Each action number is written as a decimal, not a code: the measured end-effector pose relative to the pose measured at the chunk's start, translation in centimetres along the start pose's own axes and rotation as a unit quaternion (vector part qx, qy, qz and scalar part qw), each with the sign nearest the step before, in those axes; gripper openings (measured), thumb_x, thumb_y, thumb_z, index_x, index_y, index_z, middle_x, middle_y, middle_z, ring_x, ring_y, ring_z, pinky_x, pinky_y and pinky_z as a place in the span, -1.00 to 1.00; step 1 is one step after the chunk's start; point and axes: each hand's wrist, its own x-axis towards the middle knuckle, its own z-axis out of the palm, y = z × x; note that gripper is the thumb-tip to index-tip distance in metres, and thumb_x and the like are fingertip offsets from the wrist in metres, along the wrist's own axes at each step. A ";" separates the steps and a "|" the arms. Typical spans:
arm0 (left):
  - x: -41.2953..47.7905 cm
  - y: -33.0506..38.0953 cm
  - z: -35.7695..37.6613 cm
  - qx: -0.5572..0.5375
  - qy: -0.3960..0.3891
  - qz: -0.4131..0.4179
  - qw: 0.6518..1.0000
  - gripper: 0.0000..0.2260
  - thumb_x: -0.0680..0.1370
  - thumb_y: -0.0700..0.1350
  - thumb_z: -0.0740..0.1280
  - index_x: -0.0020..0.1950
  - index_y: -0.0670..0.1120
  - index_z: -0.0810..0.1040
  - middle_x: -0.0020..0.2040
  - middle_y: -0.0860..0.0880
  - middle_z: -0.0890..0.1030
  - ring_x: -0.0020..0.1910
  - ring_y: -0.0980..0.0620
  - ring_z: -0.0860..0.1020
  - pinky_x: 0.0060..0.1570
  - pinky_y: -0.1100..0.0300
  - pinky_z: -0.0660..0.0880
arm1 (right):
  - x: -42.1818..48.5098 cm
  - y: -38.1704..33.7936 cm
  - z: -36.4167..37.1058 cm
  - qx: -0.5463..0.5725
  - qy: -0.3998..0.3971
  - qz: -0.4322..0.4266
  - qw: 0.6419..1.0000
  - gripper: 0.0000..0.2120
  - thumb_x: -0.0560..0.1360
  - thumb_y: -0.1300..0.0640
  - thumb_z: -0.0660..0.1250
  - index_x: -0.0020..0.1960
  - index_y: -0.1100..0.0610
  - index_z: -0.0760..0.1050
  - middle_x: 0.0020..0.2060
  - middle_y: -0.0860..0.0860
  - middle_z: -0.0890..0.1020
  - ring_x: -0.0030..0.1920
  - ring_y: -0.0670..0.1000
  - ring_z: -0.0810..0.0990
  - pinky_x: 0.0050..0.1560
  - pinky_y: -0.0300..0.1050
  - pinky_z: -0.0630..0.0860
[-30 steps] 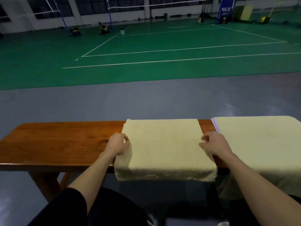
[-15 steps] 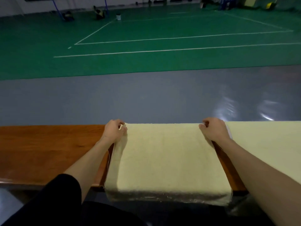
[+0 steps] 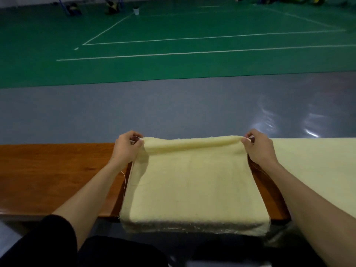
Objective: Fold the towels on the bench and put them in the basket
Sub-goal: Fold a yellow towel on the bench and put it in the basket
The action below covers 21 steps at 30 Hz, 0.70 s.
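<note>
At the far edge of the wooden bench (image 3: 48,174), both hands pinch the back corners of a pale yellow towel (image 3: 192,185) and lift that edge a little off the wood, so it curls up into a soft roll between them. The left hand (image 3: 127,149) has thumb and fingers closed on the left corner, knuckles turned outward; the right hand (image 3: 260,149) is closed the same way on the right corner. The hands are well apart, the width of the towel between them. Both forearms reach forward from the bottom of the view, bare to the elbow, with a black sleeve (image 3: 54,234) showing on the left arm.

The rest of the towel lies flat on the bench, and its near edge hangs over the front of the seat. A loose thread trails beside its left edge. A second towel (image 3: 317,170) of the same colour lies spread on the bench to the right, just beside the right forearm.

Beyond the bench is a grey floor (image 3: 173,108) with glare patches, then a green court (image 3: 173,26) marked with white lines, dim and with small dark items along its far side.
</note>
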 end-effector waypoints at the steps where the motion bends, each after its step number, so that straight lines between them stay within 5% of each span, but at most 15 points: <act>1: -0.5 0.2 -0.3 -0.022 -0.008 -0.004 1.000 -0.82 0.55 -0.20 0.35 0.15 -0.11 0.56 -0.02 -0.01 0.57 -0.02 0.03 0.54 -0.16 0.30 0.47 | -0.5 0.0 -0.5 0.014 -0.001 0.006 1.000 -0.92 0.57 0.12 0.30 -0.03 0.14 0.47 -0.12 0.00 0.55 -0.11 0.07 0.53 -0.10 -0.08 0.45; 4: -2.1 0.3 -1.3 -0.095 -0.075 -0.062 0.991 -0.71 0.51 -0.37 0.34 0.22 -0.18 0.53 0.07 -0.09 0.54 -0.01 0.01 0.50 -0.23 0.37 0.43 | -2.1 0.1 -1.5 0.119 -0.009 0.053 0.991 -0.94 0.48 0.27 0.39 -0.10 0.14 0.55 -0.15 0.07 0.64 -0.19 0.09 0.60 -0.10 -0.01 0.57; 7: -3.5 0.1 -2.1 -0.159 -0.182 -0.163 0.956 -0.61 0.48 -0.47 0.28 0.21 -0.11 0.52 0.18 -0.16 0.45 0.03 0.00 0.46 -0.06 0.20 0.48 | -3.7 0.2 -2.3 0.216 -0.051 0.097 0.970 -0.88 0.43 0.40 0.39 -0.13 0.20 0.58 -0.20 0.17 0.62 -0.28 0.06 0.56 -0.19 -0.03 0.54; 10: -4.0 -0.6 -2.9 -0.206 -0.220 -0.203 0.932 -0.64 0.49 -0.45 0.27 0.14 -0.06 0.54 0.27 -0.15 0.39 0.26 -0.08 0.39 0.08 0.07 0.49 | -4.7 0.4 -2.7 0.253 -0.117 0.116 0.953 -0.97 0.46 0.27 0.42 -0.13 0.23 0.63 -0.19 0.18 0.62 -0.20 0.09 0.56 -0.19 -0.08 0.51; 13: -4.5 -0.3 -3.2 -0.229 -0.212 -0.219 0.925 -0.78 0.54 -0.35 0.29 0.12 -0.10 0.54 0.23 -0.13 0.44 0.23 -0.12 0.42 0.03 0.07 0.50 | -5.0 0.8 -2.5 0.259 -0.087 0.123 0.954 -0.82 0.49 0.10 0.42 -0.13 0.24 0.64 -0.21 0.17 0.63 -0.27 0.08 0.57 -0.29 -0.16 0.50; 17: -4.5 -0.2 -2.4 -0.168 -0.118 -0.187 0.961 -0.94 0.55 -0.22 0.33 0.00 -0.13 0.56 0.11 -0.08 0.53 0.09 -0.02 0.49 0.00 0.12 0.50 | -4.8 0.8 -2.1 0.235 -0.060 0.111 0.964 -0.87 0.46 0.23 0.45 -0.01 0.22 0.60 -0.15 0.14 0.64 -0.29 0.10 0.59 -0.21 -0.08 0.60; 21: -4.2 -0.7 -2.2 -0.037 -0.122 -0.117 0.985 -0.71 0.47 -0.31 0.40 0.17 -0.13 0.56 0.09 -0.06 0.55 0.08 -0.01 0.51 -0.01 0.19 0.47 | -4.1 0.6 -1.6 0.175 -0.104 0.107 0.973 -0.79 0.45 0.35 0.41 0.07 0.19 0.60 -0.07 0.15 0.60 -0.27 0.09 0.57 -0.20 -0.12 0.58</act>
